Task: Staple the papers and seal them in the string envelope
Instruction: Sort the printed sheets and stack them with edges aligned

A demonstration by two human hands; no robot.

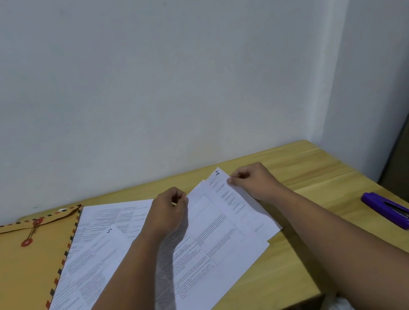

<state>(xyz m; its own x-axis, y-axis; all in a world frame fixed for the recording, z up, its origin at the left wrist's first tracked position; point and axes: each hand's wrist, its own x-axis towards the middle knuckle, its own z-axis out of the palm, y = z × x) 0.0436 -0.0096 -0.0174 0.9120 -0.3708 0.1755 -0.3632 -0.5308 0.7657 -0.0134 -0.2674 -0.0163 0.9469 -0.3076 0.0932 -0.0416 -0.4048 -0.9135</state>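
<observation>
Looking down at the wooden surface (309, 172), we see both bare hands working at the far ends of the printed papers (211, 237). Our left hand (169, 210) is curled into a loose fist, its fingertips pressed together on the far end of a sheet in the middle of the spread. Our right hand (252, 179) pinches the far edge of the sheet marked 4 (228, 199) between thumb and fingers; that sheet lies on top of the others, tilted toward the surface's far right corner, its corner overhanging the sheet beneath.

More pages fan out under our left forearm toward the near edge, and one of them, the sheet marked 5 (100, 249), lies left of the left wrist. We cannot tell how many sheets there are in all.

The string envelope (16, 283) lies flat along the left edge of the surface, touching and partly overlapped by the papers. Its flap is folded down at the far end, with a string running between two red discs (32, 232), and a striped border runs round it.

The purple stapler (389, 209) rests by the right edge, well apart from the papers and from both hands.
</observation>
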